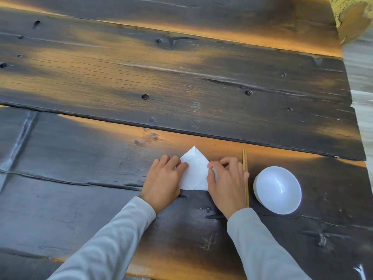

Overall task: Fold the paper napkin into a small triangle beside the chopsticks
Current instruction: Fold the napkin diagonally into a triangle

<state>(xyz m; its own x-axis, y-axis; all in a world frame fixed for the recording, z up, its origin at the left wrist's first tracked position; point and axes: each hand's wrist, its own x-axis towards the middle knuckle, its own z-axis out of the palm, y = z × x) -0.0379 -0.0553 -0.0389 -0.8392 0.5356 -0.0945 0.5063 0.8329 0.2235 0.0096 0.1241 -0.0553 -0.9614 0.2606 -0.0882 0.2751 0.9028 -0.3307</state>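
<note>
A white paper napkin (194, 170) lies flat on the dark wooden table, folded to a point at its far end with a crease down the middle. My left hand (164, 181) presses its left side, fingers curled on the paper. My right hand (227, 181) pinches and presses the napkin's right edge. A pair of wooden chopsticks (244, 158) lies just right of my right hand, running away from me, partly hidden under that hand.
A white bowl (278, 189) stands right of the chopsticks. The table (141, 77) of rough dark planks stretches far ahead and left. Its right edge runs beside a pale floor (363, 98). A yellowish object (353, 19) sits at the far right corner.
</note>
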